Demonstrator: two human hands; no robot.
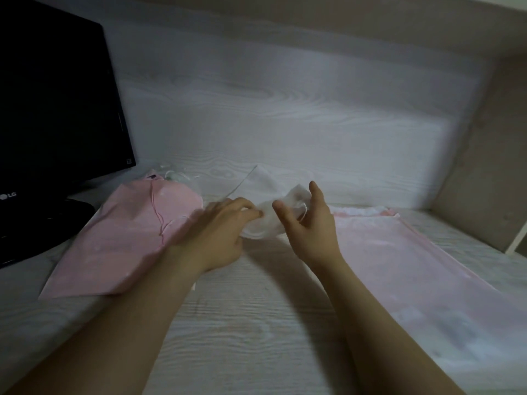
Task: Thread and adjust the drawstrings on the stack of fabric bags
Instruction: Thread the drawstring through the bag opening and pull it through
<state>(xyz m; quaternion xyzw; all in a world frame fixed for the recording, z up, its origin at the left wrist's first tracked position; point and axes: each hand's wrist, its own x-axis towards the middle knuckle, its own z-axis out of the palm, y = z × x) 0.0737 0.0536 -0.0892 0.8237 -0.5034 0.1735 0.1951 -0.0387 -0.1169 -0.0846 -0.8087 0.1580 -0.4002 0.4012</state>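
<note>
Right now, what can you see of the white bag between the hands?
The white fabric bag looks thin, soft and slightly sheer. It is crumpled and bunched over the wood-grain desk, between the left pink bags and the right pink bags. The left hand pinches its near-left part; the right hand holds its right end between thumb and fingers. A thin white drawstring loops by the right palm. Its far part lies toward the wall, blurred.
</note>
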